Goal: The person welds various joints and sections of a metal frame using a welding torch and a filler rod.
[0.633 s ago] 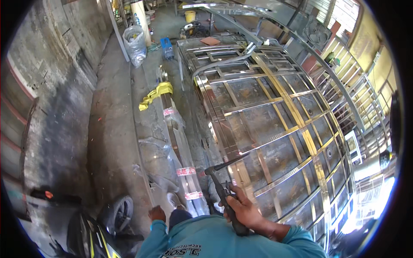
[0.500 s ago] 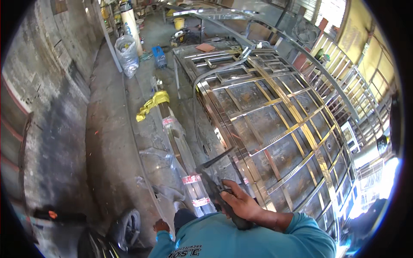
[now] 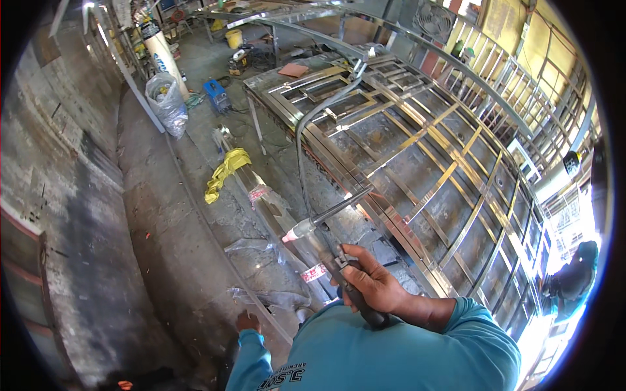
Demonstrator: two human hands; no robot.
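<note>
Item one: a welding torch (image 3: 330, 247) with a black handle, a pale pink-tipped nozzle (image 3: 288, 237) and a long dark rod-like back end, held up in front of my teal shirt (image 3: 391, 345). It sits in my right hand (image 3: 377, 287), fingers wrapped around the handle, thumb and forefinger on the upper part. The head projects beyond my knuckles, nozzle toward my left, back end toward the tabletop.

Item two: my left hand (image 3: 248, 320), lower and well to the left of the torch, apart from it; I cannot tell whether its fingers are spread or curled.

Beyond the torch: a grey flexible hose (image 3: 301, 137), curving down from the tabletop's far side toward the torch head.

To the right: a dark metal tabletop (image 3: 380, 139) bearing a lattice of shiny gold-toned metal bars (image 3: 443, 176).

Left of the tabletop, on the floor: long plastic-wrapped metal lengths (image 3: 266, 210) with red-and-white tape; a crumpled yellow cloth (image 3: 228, 171) across them; farther off, a blue box-shaped machine (image 3: 217, 96) and a clear plastic bag (image 3: 167, 104), filled, near a white cylinder (image 3: 165, 60).
</note>
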